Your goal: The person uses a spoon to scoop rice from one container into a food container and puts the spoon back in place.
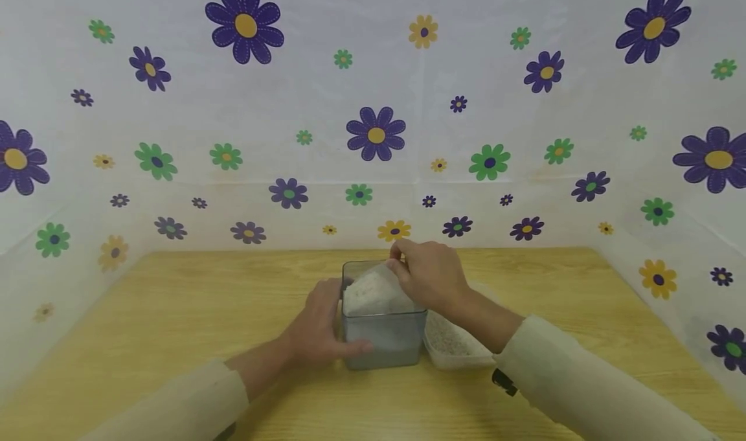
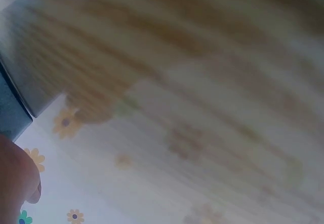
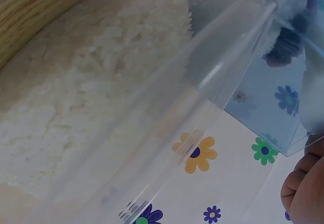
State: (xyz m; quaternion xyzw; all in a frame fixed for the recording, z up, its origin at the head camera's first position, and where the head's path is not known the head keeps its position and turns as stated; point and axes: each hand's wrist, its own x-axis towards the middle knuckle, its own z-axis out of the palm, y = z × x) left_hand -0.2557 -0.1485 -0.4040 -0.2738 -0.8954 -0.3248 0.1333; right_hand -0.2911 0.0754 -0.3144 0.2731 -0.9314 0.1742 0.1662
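Observation:
My left hand (image 1: 320, 327) grips a clear grey-blue square bin (image 1: 381, 344) by its left side, with the thumb across its front wall. In the left wrist view part of that hand (image 2: 17, 178) shows below a corner of the bin (image 2: 12, 110). Over the bin's mouth my right hand (image 1: 434, 276) pinches a translucent whitish thing (image 1: 375, 292) that tilts down inside; its exact kind is unclear. White grains like rice (image 3: 293, 3) appear within the bin in the right wrist view. Right beside the bin stands a clear tub (image 1: 460, 363) of white rice (image 3: 101, 97).
Under both containers is a wood-grain table (image 1: 233, 298). A white sheet with printed flowers (image 1: 419, 78) hangs behind it and along both sides. The right forearm passes above the tub and hides part of it.

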